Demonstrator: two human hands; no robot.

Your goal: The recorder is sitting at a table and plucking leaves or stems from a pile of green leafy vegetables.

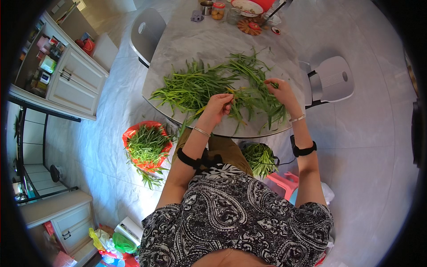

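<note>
A large heap of leafy green vegetable stems (193,83) lies on the grey marble-patterned table (200,36). My left hand (220,106) is at the heap's near edge, its thumb and fingers pinched on a thin stem with yellowish leaves. To the right, my right hand (283,91) has its fingers curled around green stems, above a looser spread of leaves (253,96) that reaches towards the table's near edge. Below the table on the left, a red plastic bag (126,136) holds more leafy greens. Cut stems (260,158) fill a dark container beside my legs on the right.
At the table's far end stand a metal cup (206,8), a lidded jar (218,12), a bowl (247,8) and a round wooden trivet (248,27). Grey chairs (151,31) flank the table. A pink stool (283,184) is by my right side.
</note>
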